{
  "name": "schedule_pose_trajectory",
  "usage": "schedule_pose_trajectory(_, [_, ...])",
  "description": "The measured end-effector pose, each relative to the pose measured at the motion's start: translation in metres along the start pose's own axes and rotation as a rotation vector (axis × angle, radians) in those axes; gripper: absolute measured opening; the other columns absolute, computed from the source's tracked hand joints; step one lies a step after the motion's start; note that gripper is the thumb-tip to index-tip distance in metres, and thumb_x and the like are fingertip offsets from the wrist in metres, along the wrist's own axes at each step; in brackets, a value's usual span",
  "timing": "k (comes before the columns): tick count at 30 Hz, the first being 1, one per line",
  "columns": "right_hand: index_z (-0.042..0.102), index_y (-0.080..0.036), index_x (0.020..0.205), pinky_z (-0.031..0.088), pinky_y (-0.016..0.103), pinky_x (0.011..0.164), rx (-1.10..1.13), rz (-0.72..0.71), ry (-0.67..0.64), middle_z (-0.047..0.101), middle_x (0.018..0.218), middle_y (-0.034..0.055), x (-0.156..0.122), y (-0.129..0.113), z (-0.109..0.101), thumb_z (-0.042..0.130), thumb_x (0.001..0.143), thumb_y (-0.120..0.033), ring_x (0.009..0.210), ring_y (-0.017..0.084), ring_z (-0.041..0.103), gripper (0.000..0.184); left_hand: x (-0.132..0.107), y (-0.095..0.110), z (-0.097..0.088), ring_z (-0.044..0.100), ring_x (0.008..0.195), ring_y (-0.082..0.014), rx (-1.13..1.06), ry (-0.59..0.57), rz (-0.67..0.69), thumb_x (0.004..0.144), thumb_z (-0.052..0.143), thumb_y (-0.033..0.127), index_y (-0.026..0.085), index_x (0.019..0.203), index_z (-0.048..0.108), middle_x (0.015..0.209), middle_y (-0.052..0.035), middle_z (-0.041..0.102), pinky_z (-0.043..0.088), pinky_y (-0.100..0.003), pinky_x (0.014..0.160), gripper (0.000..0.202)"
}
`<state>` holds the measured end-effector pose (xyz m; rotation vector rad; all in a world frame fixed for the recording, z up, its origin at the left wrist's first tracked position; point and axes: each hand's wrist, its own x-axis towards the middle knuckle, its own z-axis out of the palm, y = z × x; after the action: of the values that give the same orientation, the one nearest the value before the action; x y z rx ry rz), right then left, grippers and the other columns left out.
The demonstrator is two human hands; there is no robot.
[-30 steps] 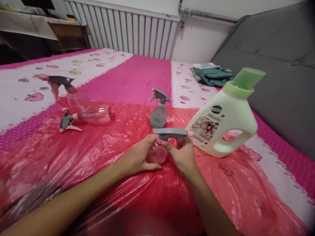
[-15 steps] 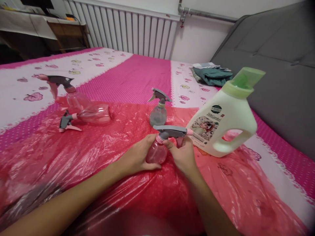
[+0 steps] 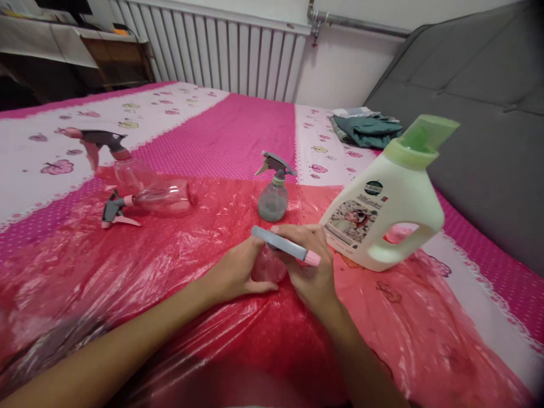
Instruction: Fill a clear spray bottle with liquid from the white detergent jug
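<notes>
My left hand [image 3: 238,271] is wrapped round the clear pink body of a small spray bottle [image 3: 272,268], which stands on red plastic sheeting [image 3: 204,340]. At its top, my right hand [image 3: 313,272] grips the grey spray head [image 3: 284,246], whose pink nozzle points right and toward me. My right fingers cover the trigger and collar, so whether head and bottle are joined cannot be seen. Just beyond stands a second spray bottle [image 3: 272,201], clear with a grey head and some liquid inside. To the right is a large pale detergent jug [image 3: 382,209] with a green cap.
On the left, one pink spray bottle [image 3: 164,196] lies on its side; another [image 3: 131,170] leans upright behind it. Folded clothes [image 3: 369,129] rest on the pink bedspread [image 3: 255,130]. A grey headboard [image 3: 476,107] borders the right, a radiator [image 3: 221,51] the far side.
The spray head has turned, its nozzle swinging from pointing right to pointing right and toward me. My right hand has shifted over its top. My left hand stays on the bottle.
</notes>
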<state>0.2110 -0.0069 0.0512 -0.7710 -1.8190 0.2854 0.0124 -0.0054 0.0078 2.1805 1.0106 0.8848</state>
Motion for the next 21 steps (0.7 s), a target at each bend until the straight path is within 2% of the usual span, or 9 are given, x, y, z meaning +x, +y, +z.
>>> schedule_pose_trajectory(2, [0.071, -0.029, 0.12, 0.051, 0.032, 0.09, 0.052, 0.063, 0.027, 0.074, 0.114, -0.0009, -0.001, 0.001, 0.002, 0.069, 0.097, -0.02, 0.103, 0.015, 0.064, 0.025, 0.0, 0.0, 0.0, 0.068, 0.126, -0.0366, 0.003, 0.011, 0.021, 0.081, 0.09, 0.034, 0.028, 0.146, 0.045, 0.142, -0.0111, 0.065, 0.055, -0.053, 0.109, 0.08])
schedule_pose_trajectory(5, [0.074, -0.029, 0.116, 0.055, 0.03, 0.092, 0.191, 0.251, 0.083, 0.072, 0.108, 0.0012, -0.004, 0.006, 0.007, 0.076, 0.093, -0.032, 0.103, 0.015, 0.068, 0.023, 0.002, 0.001, -0.001, 0.066, 0.13, -0.0378, 0.01, 0.011, 0.059, 0.08, 0.092, 0.034, 0.03, 0.154, 0.039, 0.147, -0.012, 0.062, 0.055, -0.053, 0.11, 0.091])
schedule_pose_trajectory(10, [0.075, -0.02, 0.106, 0.056, 0.03, 0.087, 0.294, 0.453, 0.049, 0.073, 0.099, 0.0048, -0.002, 0.01, 0.005, 0.081, 0.087, -0.05, 0.094, 0.018, 0.07, 0.036, 0.002, 0.004, -0.003, 0.066, 0.132, -0.0381, 0.004, 0.0, 0.079, 0.082, 0.092, 0.035, 0.032, 0.161, 0.033, 0.152, -0.0132, 0.06, 0.054, -0.054, 0.112, 0.099])
schedule_pose_trajectory(16, [0.073, -0.019, 0.115, 0.055, 0.035, 0.097, 0.324, 0.462, -0.06, 0.075, 0.109, 0.0088, 0.011, 0.015, -0.005, 0.074, 0.089, -0.063, 0.104, 0.022, 0.07, 0.051, 0.003, 0.003, -0.003, 0.067, 0.13, -0.0371, 0.03, 0.005, 0.097, 0.083, 0.091, 0.039, 0.03, 0.157, 0.038, 0.149, -0.0127, 0.061, 0.055, -0.053, 0.111, 0.091])
schedule_pose_trajectory(21, [0.076, -0.02, 0.105, 0.054, 0.032, 0.09, 0.203, 0.376, -0.128, 0.071, 0.105, 0.0067, 0.015, 0.019, -0.012, 0.076, 0.089, -0.057, 0.1, 0.02, 0.069, 0.04, 0.003, 0.003, -0.003, 0.065, 0.133, -0.0387, 0.062, -0.001, 0.087, 0.082, 0.092, 0.04, 0.029, 0.157, 0.037, 0.151, -0.0141, 0.06, 0.054, -0.054, 0.113, 0.093])
